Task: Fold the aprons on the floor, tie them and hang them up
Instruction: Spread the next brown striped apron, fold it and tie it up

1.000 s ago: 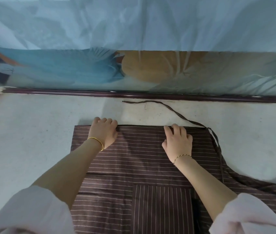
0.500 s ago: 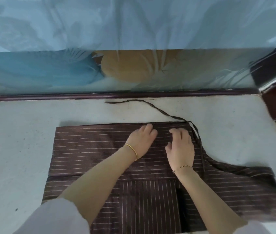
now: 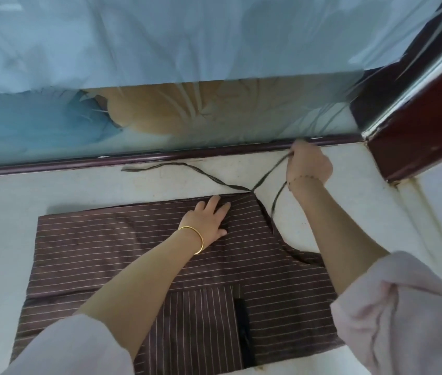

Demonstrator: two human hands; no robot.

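Note:
A brown apron (image 3: 111, 250) with thin white stripes lies folded flat on the pale floor (image 3: 6, 201), a pocket showing near its front edge. My left hand (image 3: 209, 220) presses flat on the cloth near its far right corner, fingers straight. My right hand (image 3: 309, 166) is raised beyond that corner and grips a thin dark apron strap (image 3: 268, 173), pulled taut up from the corner. A second strap (image 3: 174, 167) trails loose across the floor to the left.
A dark red baseboard rail (image 3: 52, 166) runs along the far side, below a glass panel covered with pale blue plastic sheet (image 3: 160, 50). A dark red frame (image 3: 417, 136) stands at the right. Bare floor lies left and right of the apron.
My right hand left the cloth, took hold of a strap and lifted it away toward the rail. My left hand slid right to the apron's far corner. The view shifted right.

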